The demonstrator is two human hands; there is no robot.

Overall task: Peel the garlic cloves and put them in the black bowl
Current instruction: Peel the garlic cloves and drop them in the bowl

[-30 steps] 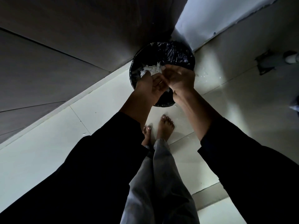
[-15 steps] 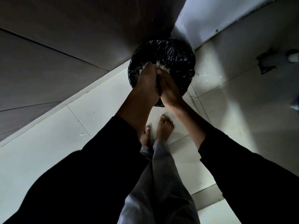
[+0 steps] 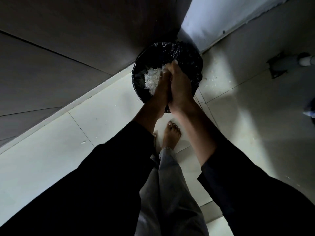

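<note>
Over the lined bin [image 3: 187,53], garlic skins [image 3: 151,80] are rubbed off by flat-pressed, empty left hand [image 3: 161,89] and right hand [image 3: 179,87]; flakes may be scattered onto floor [image 3: 238,103].

White, papery garlic skins [image 3: 152,80] lie heaped inside the black-lined bin [image 3: 187,53], left of its middle.

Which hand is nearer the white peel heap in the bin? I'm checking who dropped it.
Left. The left hand sits right beside the peel heap; the right hand is beyond it, farther away.
</note>
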